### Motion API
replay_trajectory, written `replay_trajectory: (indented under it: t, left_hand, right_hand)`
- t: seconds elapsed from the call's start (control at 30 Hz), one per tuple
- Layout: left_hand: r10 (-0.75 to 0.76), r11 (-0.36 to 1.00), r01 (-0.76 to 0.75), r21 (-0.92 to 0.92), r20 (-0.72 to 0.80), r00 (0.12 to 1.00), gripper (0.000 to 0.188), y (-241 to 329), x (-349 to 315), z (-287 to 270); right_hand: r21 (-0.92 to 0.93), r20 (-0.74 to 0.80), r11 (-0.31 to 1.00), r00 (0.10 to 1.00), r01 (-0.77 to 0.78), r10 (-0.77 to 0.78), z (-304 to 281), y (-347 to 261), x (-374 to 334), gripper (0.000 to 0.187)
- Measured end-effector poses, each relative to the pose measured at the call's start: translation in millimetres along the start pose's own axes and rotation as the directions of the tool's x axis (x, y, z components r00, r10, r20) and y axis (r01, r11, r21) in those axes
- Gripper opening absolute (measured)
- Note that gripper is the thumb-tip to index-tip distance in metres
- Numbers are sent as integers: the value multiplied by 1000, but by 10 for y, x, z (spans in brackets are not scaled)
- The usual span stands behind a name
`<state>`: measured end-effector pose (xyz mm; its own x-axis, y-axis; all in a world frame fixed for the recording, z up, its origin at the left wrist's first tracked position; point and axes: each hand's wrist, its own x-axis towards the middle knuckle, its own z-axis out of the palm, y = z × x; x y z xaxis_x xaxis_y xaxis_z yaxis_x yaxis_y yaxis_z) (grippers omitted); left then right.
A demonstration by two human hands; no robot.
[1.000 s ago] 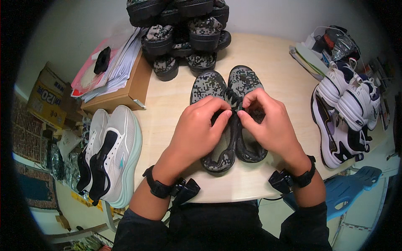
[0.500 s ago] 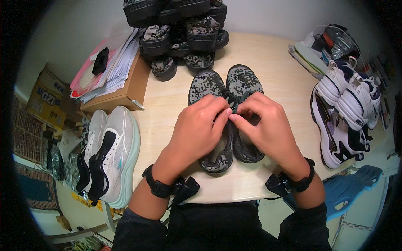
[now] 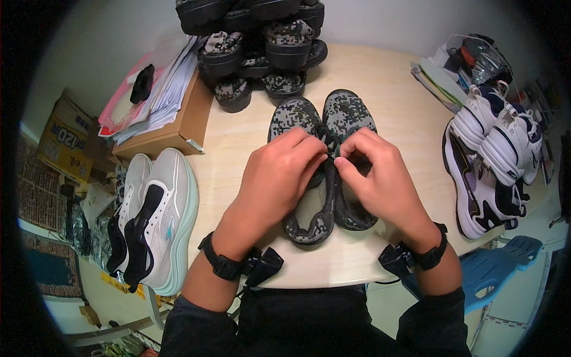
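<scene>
At the centre of the frame sits a pair of grey-and-black pixel-camouflage fabric shoes [image 3: 351,114]. My left hand [image 3: 272,174] pinches their thin dark cord laces [image 3: 328,140]; my right hand [image 3: 385,178] curls beside it, whether pinching lace I cannot tell.

From my remote seat, I picked out the boldest print on the brown-and-yellow carton [image 3: 65,140] at the left: a large number beside characters, slanting with the box, with smaller, blurred characters higher up. On a white sneaker [image 3: 474,126] at the right, I made out a small dark capital letter.
</scene>
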<state>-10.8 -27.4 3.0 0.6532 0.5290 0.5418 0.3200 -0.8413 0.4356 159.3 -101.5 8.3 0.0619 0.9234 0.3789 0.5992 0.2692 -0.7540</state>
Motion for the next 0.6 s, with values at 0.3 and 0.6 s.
replay_trajectory:
  t: [0.3,0.6]
  left_hand:
    - [-42,994,35,-102,-67,997,7,1,-3,27]
    - [-61,995,56,-88,-53,997,7,25,9,20]
  right_hand:
    - [-11,9,1000,1000,-3,3,-5,-10,-5,12]
    - [2,8,1000,1000,7,-7,-8,-1,-9,12]
